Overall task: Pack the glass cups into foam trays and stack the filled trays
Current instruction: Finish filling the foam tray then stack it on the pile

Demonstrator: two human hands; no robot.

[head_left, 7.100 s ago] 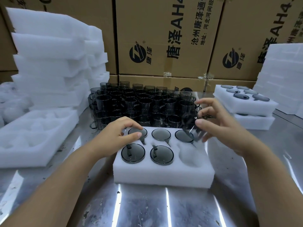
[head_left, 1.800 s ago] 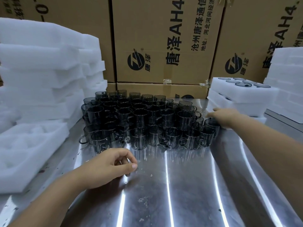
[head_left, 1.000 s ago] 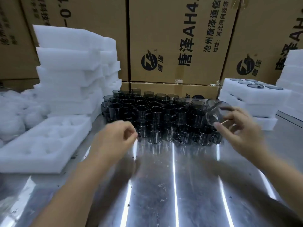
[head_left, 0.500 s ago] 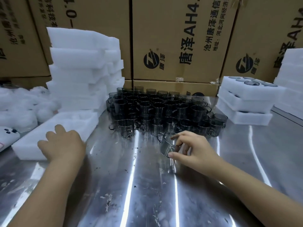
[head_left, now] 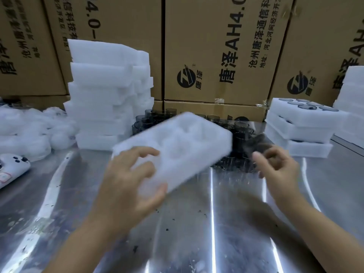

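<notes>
My left hand (head_left: 128, 186) grips the near corner of an empty white foam tray (head_left: 183, 142), thumb under its edge and fingers on top. The tray is blurred and tilted above the steel table (head_left: 197, 223), hiding part of the cluster of dark glass cups (head_left: 239, 129) behind it. My right hand (head_left: 279, 172) is to the tray's right with curled fingers around a blurred dark glass cup (head_left: 258, 143). A stack of three filled trays (head_left: 301, 123) stands at the right.
A tall pile of empty foam trays (head_left: 106, 99) stands at the back left, with crumpled plastic wrap (head_left: 25, 131) beside it. Cardboard boxes (head_left: 212, 46) wall off the back. More foam (head_left: 352, 99) is stacked at the far right.
My left hand has picked the empty foam tray up from the left and swung it toward the middle. My right hand, holding a cup, has shifted to the right.
</notes>
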